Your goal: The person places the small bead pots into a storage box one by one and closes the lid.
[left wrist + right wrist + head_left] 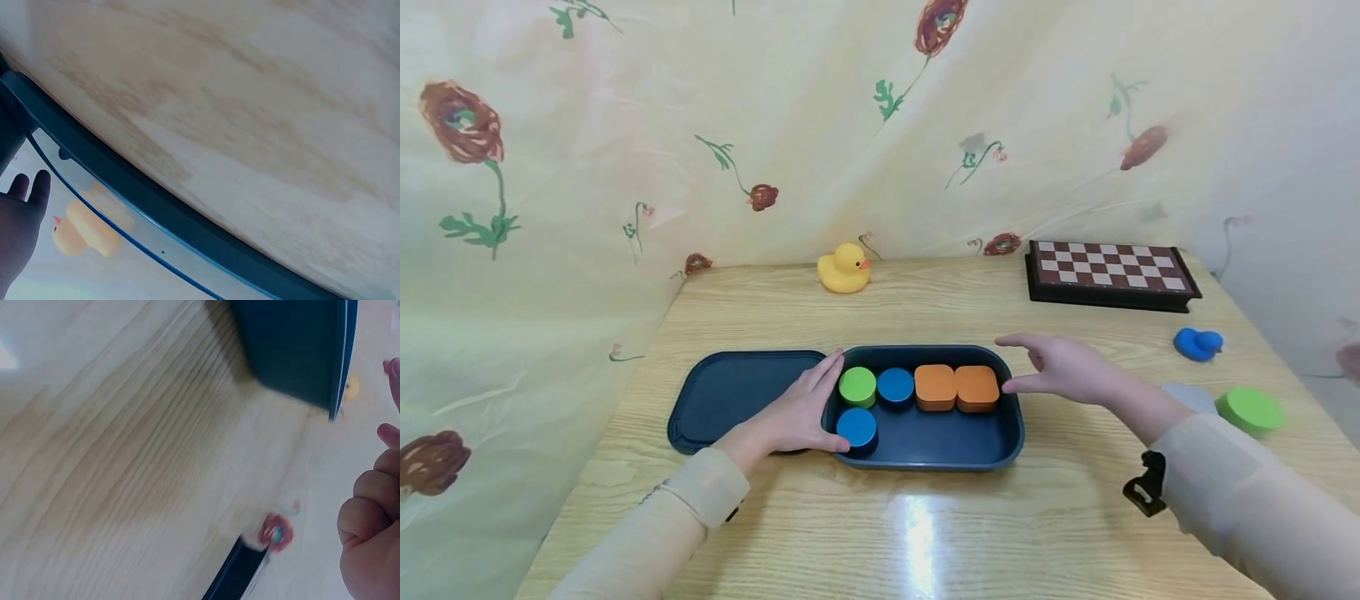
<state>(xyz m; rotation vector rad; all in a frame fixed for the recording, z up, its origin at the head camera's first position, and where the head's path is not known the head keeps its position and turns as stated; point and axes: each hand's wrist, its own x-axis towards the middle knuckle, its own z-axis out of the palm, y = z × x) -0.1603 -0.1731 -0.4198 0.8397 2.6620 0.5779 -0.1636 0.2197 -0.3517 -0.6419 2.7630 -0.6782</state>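
Left hand (797,410), fingers extended, spans the left end of the box (940,437); right hand (1067,368), holding nothing, parts thumb and forefinger by the right end.

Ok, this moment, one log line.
left hand: at left end, navy rectangular tray; right hand: near right end; inside: green cylinder, two blue cylinders, two orange square blocks

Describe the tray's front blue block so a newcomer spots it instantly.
On the wooden table, find the dark-blue tray. At its left end, near side, sits a round blue block. Unlike the other blue block, it stands directly in front of the green block.
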